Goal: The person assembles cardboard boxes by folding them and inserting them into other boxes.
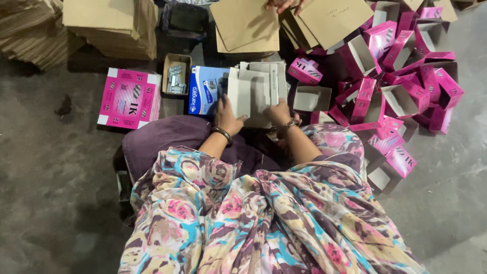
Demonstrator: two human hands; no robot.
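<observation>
A stack of flat grey cardboard box blanks [256,90] lies on the floor just in front of my lap. My left hand [228,117] rests on its near left edge, fingers on the card; a dark bangle circles that wrist. My right hand [280,112] grips the near right edge of the same stack, with a metal bracelet at the wrist. My patterned clothing fills the lower part of the view.
A heap of folded pink boxes [401,76] spreads to the right. A flat pink blank stack [130,98], a small open carton with metal parts [176,75] and a blue box [205,90] lie left. Brown cardboard sheets [246,25] sit behind; another person's hand [285,5] shows at top.
</observation>
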